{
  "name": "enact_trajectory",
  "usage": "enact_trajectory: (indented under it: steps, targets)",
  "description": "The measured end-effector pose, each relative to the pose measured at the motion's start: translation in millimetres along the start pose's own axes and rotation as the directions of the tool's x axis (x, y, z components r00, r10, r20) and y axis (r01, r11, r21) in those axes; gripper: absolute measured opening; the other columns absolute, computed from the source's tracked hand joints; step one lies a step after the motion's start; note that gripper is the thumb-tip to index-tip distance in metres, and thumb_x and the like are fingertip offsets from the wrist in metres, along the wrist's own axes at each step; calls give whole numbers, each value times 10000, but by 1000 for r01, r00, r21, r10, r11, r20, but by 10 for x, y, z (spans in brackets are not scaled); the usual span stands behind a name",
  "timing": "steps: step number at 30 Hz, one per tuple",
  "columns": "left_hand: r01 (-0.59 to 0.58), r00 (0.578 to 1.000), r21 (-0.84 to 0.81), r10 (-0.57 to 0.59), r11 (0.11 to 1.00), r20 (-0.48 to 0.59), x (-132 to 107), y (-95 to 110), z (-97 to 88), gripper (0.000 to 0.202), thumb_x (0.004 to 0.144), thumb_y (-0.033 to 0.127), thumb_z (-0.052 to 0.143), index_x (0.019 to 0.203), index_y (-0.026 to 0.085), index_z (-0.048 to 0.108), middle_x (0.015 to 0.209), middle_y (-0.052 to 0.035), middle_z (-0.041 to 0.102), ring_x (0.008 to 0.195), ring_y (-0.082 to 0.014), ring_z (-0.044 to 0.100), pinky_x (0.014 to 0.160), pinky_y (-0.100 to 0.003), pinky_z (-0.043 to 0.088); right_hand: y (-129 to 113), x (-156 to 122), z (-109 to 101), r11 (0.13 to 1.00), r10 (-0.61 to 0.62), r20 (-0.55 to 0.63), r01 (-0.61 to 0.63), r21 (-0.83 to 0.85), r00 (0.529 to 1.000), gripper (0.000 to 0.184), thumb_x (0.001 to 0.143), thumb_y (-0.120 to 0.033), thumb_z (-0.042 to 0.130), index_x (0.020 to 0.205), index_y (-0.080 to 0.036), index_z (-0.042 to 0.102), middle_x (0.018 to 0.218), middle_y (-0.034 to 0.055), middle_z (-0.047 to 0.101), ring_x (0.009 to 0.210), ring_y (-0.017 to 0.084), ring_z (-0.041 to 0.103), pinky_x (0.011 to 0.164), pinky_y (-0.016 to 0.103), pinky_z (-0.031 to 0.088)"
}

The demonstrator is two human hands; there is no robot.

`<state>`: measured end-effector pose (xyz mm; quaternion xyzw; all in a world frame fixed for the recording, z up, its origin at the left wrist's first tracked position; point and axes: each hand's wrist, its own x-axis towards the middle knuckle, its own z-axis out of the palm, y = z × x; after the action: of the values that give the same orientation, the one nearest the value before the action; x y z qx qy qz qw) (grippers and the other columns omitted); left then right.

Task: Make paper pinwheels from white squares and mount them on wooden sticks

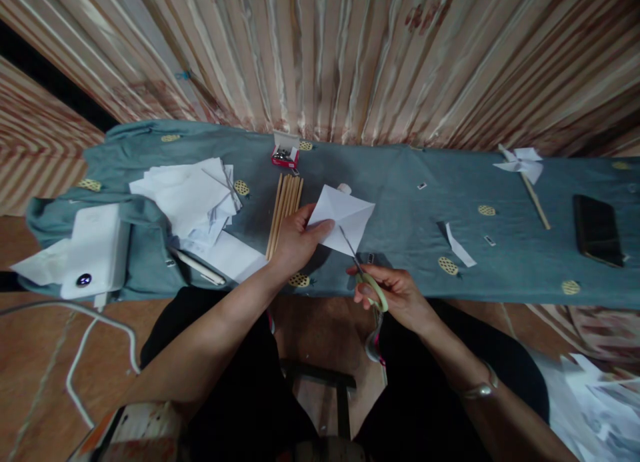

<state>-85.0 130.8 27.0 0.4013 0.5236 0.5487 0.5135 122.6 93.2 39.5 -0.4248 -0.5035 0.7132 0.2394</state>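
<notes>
A square of white paper with crease lines is pinched along its left side by my left hand, thumb on top. My right hand holds scissors with pale green handles, fingers in the loops. Their blades reach the paper's lower part, pointing toward its centre. Just left of the paper lies a bundle of several thin wooden sticks, partly behind my left hand. Past the sticks stands a small open red box holding small metallic pieces.
On the left are a stack of white paper, a pen and a white power bank with a cable. To the right lie a paper strip, a paper pinwheel on a stick and a dark phone. A pleated curtain hangs behind.
</notes>
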Motion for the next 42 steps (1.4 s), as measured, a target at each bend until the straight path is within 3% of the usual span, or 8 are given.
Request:
enact_trajectory:
  steps: [10,17,25,28,32,34,39,42]
  targets:
    - [0,1000,-17,0,1000,6,-1,-11,4,329,704,288,739,1002,159,689,890,-33,719,740,-150,641,654,-244,497,24,-1,6,999,35,-43,-33,26,998,428,696,-522,792,956,-186,738,632,3,685,458,78,561,454,202,463]
    - [1,1000,-24,-1,1000,-16,39,0,-13,308,685,282,750,965,164,704,802,-12,718,666,-138,631,609,-233,490,-23,-48,-26,1000,20,49,-20,11,999,389,752,-474,768,1014,-190,721,720,16,707,528,78,584,501,196,478]
    - [7,1000,-140,-11,990,-27,55,129,-63,334,632,304,804,914,157,703,803,-19,728,662,-153,641,641,-264,514,-208,-253,-480,998,52,93,-49,-36,994,442,690,-490,818,980,-168,736,675,31,702,527,98,591,486,205,482]
    - [22,999,-123,-17,992,41,31,137,-44,403,612,296,818,976,162,707,843,-25,732,695,-160,651,655,-267,511,-254,-274,-615,994,-104,-101,100,-48,989,466,675,-520,818,994,-190,735,702,29,714,527,101,585,459,201,450]
    - [63,979,-7,-60,998,192,-25,93,24,567,576,267,834,1112,167,680,892,-30,729,739,-170,663,661,-267,509,-280,-220,-603,941,-339,-400,302,-153,852,475,603,-424,883,1011,-249,714,798,10,743,656,132,647,585,238,516]
    - [89,958,87,-109,992,265,-68,72,68,655,570,256,834,1192,171,648,848,-18,722,727,-175,663,645,-265,506,-293,-186,-545,922,-383,-413,318,-218,826,494,598,-389,886,1035,-259,696,855,11,749,717,147,660,638,264,529]
    - [127,902,196,-195,972,385,-165,38,149,720,581,236,819,1262,140,609,730,5,690,673,-162,644,615,-245,476,-308,-108,-376,923,-344,-277,269,-274,897,515,600,-337,875,1063,-229,676,801,-8,728,643,124,612,591,261,479]
    - [158,884,204,-230,966,407,-173,24,164,729,573,238,830,1261,133,612,720,0,689,648,-161,632,599,-249,467,-291,-45,-293,950,-275,-271,218,-224,922,471,574,-327,878,988,-213,683,670,-48,673,571,106,562,551,248,453]
